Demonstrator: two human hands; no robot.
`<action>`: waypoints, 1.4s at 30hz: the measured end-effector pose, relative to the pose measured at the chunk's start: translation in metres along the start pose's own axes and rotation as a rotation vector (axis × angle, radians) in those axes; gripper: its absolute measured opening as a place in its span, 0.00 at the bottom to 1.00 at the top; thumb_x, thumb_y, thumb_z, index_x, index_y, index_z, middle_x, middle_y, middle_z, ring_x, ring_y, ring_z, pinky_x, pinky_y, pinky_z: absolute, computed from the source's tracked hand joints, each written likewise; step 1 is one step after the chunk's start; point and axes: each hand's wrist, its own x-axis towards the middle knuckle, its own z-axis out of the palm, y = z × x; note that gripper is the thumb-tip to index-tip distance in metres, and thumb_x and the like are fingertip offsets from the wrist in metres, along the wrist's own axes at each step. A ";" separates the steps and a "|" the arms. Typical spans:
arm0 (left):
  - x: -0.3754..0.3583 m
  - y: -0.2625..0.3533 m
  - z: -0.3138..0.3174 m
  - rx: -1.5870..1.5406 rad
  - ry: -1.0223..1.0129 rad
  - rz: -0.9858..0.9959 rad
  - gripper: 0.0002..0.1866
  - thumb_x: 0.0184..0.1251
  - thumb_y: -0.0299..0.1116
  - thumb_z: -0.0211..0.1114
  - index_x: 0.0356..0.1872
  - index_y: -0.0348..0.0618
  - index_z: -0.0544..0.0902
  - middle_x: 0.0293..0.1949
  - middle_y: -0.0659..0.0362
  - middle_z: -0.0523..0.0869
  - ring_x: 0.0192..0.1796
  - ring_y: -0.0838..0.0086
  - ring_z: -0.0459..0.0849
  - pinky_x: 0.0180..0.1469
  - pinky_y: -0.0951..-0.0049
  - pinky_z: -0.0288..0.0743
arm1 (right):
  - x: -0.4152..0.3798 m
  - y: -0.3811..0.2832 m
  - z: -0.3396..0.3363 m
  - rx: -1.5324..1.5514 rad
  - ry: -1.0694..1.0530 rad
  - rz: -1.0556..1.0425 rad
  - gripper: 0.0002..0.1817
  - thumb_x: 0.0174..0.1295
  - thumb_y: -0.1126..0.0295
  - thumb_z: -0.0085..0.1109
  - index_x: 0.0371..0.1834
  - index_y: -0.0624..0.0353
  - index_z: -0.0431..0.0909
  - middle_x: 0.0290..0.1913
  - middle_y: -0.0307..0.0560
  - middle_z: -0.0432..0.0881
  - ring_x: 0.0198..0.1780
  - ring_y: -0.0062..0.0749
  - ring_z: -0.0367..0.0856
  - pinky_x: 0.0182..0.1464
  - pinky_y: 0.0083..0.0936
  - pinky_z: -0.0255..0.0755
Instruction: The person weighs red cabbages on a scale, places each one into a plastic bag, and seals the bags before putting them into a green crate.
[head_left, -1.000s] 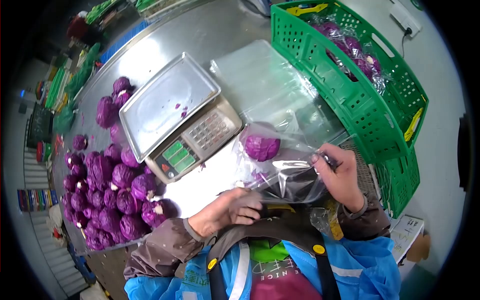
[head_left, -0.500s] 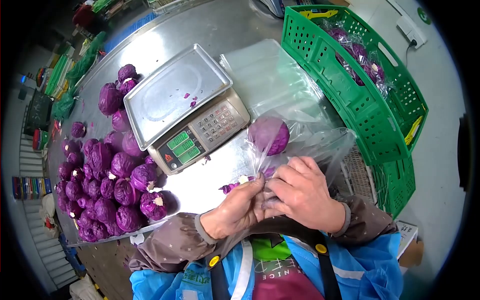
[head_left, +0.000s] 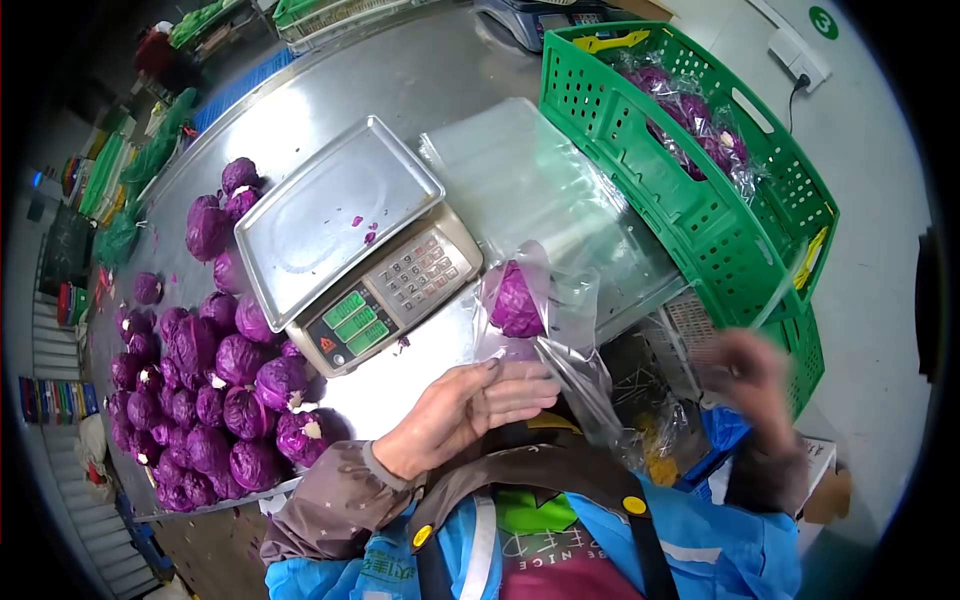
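Note:
A purple cabbage (head_left: 517, 303) lies inside a clear plastic bag (head_left: 580, 370) at the table's near edge, right of the scale. Palm turned up and fingers stretched, my left hand (head_left: 468, 410) is just below the bagged cabbage, beside the bag's gathered end. My right hand (head_left: 745, 375) is off to the right, near the green crate, blurred by motion; a thin pale strip rises above it. Whether its fingers hold that strip I cannot tell. The digital scale (head_left: 385, 285) has small purple leaf scraps on its steel tray (head_left: 335, 215).
Many loose purple cabbages (head_left: 240, 358) are piled on the metal table's left side. Flat clear bags (head_left: 520, 180) lie behind the scale. A green crate (head_left: 690, 215) with bagged cabbages stands at right, above another green crate (head_left: 808, 365). A white basket (head_left: 690, 325) sits below the table edge.
My right hand has left the bag and moved right. My left hand has opened out. The bag's end now hangs toward me, and the view has shifted slightly.

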 end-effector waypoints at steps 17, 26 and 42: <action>0.031 -0.013 -0.069 1.375 0.490 0.906 0.47 0.33 0.31 0.76 0.61 0.40 0.61 0.64 0.48 0.57 0.64 0.54 0.60 0.64 0.60 0.56 | 0.063 0.075 0.137 0.486 0.081 -0.144 0.09 0.45 0.84 0.60 0.31 0.66 0.74 0.35 0.48 0.80 0.39 0.35 0.79 0.43 0.25 0.72; 0.041 -0.050 -0.115 -0.077 0.695 0.329 0.12 0.70 0.35 0.48 0.31 0.38 0.74 0.22 0.59 0.77 0.24 0.75 0.77 0.30 0.77 0.74 | 0.015 0.119 0.153 1.055 -0.065 0.688 0.06 0.59 0.71 0.52 0.30 0.63 0.68 0.25 0.45 0.76 0.22 0.25 0.77 0.23 0.16 0.69; 0.047 -0.020 -0.099 1.618 0.816 0.871 0.27 0.44 0.22 0.67 0.49 0.35 0.71 0.52 0.46 0.67 0.53 0.55 0.69 0.53 0.62 0.66 | 0.053 0.110 0.212 0.356 0.008 0.573 0.21 0.50 0.71 0.58 0.49 0.57 0.67 0.29 0.49 0.76 0.30 0.41 0.77 0.36 0.30 0.71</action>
